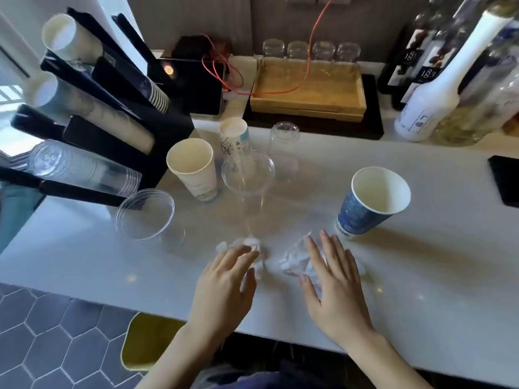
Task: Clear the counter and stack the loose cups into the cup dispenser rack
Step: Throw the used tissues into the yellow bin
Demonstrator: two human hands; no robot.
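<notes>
Two crumpled white paper balls lie near the white counter's point(421, 276) front edge. My left hand point(224, 282) hovers over the left ball point(247, 244) with fingers spread. My right hand point(334, 282) rests flat over the right ball point(295, 261), fingers apart. Loose cups stand behind them: a blue paper cup point(365, 203) at the right, a white paper cup point(193, 167), an upside-down patterned paper cup point(234, 136), two upright clear plastic cups point(144, 214) point(248, 175), and an upside-down clear cup point(283, 150). The black cup dispenser rack point(112, 108) at the left holds stacks of paper and clear cups.
A wooden tray point(309, 91) with upturned glasses behind it sits at the back on a black mat. Bottles, one white point(438, 96), crowd the back right. A black device with red wires point(196, 80) stands beside the rack. A yellow stool point(146, 341) is below the counter edge.
</notes>
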